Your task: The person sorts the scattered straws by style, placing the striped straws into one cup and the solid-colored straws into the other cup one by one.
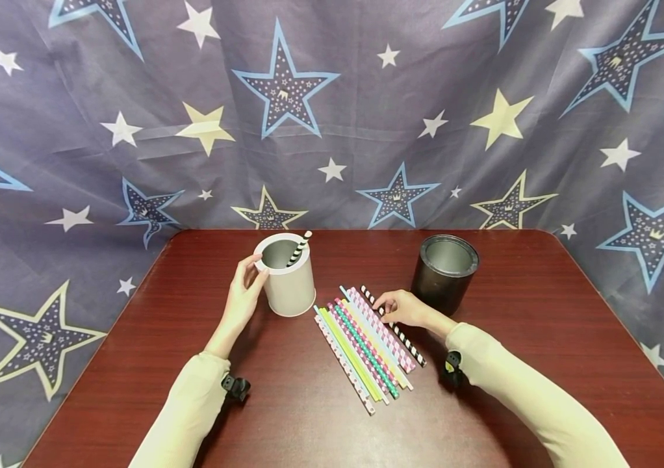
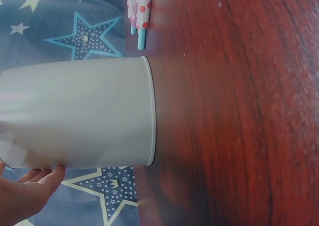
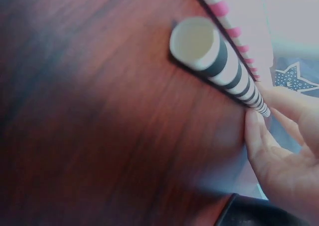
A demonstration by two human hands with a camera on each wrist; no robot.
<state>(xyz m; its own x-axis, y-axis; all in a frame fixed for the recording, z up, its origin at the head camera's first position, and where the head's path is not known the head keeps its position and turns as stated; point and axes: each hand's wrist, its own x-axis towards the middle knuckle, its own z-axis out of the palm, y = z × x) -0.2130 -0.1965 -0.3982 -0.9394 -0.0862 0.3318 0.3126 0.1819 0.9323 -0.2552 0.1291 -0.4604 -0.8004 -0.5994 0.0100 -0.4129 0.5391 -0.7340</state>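
A white cup stands upright on the dark red table, with one black-and-white striped straw leaning inside it. My left hand grips the cup's left side, thumb at the rim. In the left wrist view the white cup fills the frame and my left hand's fingertips touch its wall. My right hand pinches a second black-and-white straw that lies on the table. The right wrist view shows that striped straw with my right hand at its far part.
Several coloured patterned straws lie side by side between my hands. A black cup stands upright just behind my right hand. A star-printed cloth hangs behind the table. A pink-striped straw lies beside the held one.
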